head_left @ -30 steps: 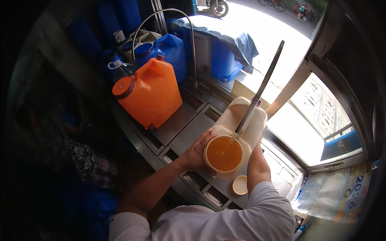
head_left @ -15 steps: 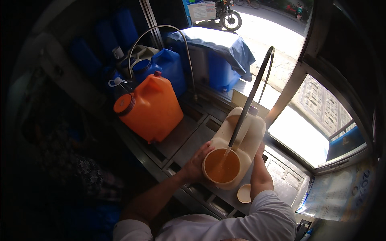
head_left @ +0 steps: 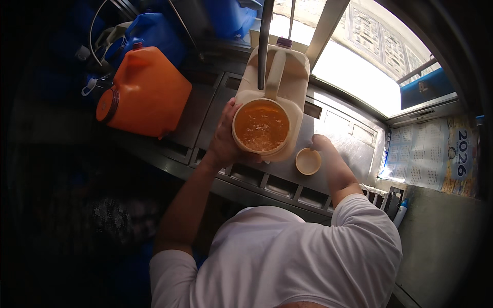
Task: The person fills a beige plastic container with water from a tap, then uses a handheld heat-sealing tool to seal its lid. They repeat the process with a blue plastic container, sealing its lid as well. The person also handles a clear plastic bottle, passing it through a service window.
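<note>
A large cream plastic jerrycan (head_left: 295, 105) stands on the metal counter, its wide round mouth facing up and showing rippling, orange-tinted liquid inside. My left hand (head_left: 225, 136) wraps round the left side of the mouth, with some fingers hidden beneath the rim. To the right lies a round cream cap (head_left: 308, 162), hollow side up. My right hand (head_left: 322, 143) has its fingers closed at the cap's upper rim. Above the jerrycan's handle hangs a dark filling spout (head_left: 264, 46); no stream shows from its end.
An orange jerrycan (head_left: 149, 92) stands left on the counter, with a blue jerrycan (head_left: 156, 36) behind it. Slots run along the metal counter's (head_left: 205, 118) near edge. A window frame (head_left: 328, 31) rises at the back right, and a printed calendar sheet (head_left: 426, 154) hangs at far right.
My right hand has left the jerrycan's side and reached the cap. The stream from the spout has stopped. My left hand stays on the jerrycan; the view has shifted.
</note>
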### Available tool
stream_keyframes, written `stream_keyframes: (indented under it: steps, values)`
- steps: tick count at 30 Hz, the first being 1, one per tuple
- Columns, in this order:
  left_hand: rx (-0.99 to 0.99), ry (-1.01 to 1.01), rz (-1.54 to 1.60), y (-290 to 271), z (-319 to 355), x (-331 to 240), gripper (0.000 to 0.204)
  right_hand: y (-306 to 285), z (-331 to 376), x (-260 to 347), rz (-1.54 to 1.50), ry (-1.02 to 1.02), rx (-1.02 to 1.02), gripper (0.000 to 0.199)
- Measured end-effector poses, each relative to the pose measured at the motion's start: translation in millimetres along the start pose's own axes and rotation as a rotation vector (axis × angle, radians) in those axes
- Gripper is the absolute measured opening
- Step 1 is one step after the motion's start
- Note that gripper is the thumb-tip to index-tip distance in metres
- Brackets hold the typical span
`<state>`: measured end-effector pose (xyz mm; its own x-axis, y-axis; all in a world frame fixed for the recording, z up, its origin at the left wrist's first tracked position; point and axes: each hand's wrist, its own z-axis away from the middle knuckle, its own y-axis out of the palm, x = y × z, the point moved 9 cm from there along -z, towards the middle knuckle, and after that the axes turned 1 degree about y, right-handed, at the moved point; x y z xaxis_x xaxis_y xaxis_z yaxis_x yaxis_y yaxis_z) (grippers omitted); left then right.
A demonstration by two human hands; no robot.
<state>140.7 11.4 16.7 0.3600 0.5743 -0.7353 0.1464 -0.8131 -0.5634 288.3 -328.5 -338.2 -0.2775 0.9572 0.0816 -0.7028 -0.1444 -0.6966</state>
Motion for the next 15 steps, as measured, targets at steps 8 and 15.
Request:
stream_keyframes:
  steps: [8, 15]
  values:
    - [-0.033, -0.095, 0.009, -1.5, 16.7, 8.9, 0.129, 112.3, 97.8, -33.6, -0.499, 0.375, -0.253, 0.019]
    - [0.135, -0.796, 0.418, 71.0, 188.0, 103.7, 0.116, 107.1, 178.0, 66.0, -0.982, 0.149, -0.039, 0.032]
